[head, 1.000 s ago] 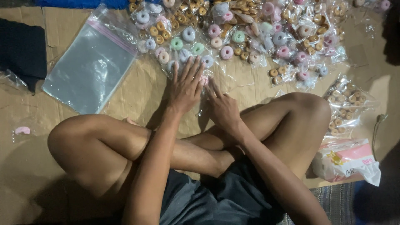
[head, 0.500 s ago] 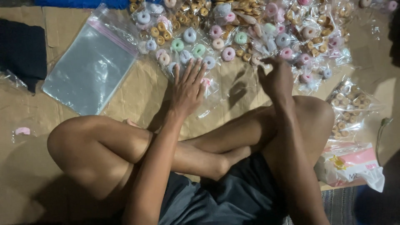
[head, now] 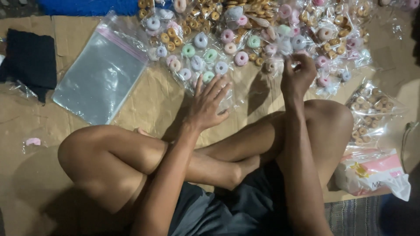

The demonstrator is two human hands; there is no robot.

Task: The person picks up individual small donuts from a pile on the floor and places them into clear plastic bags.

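Left hand (head: 209,102) lies flat and open on a candy packet (head: 205,70); right hand (head: 297,76) pinches another packet (head: 284,48); many packets filled, big bag (head: 103,76) still empty

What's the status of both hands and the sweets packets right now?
Left hand flat on clear packets of ring sweets. Right hand raised, pinching a packet edge. Empty zip bag lies apart.

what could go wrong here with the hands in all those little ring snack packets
1. The left hand presses flat on a clear packet of pastel rings; its weight might crush the rings or split the film.
2. The right hand pinches something small at the edge of the crowded pile of packets; lifting it may drag neighbouring packets along.
3. The empty zip bag lies close to the left knee and could get creased.
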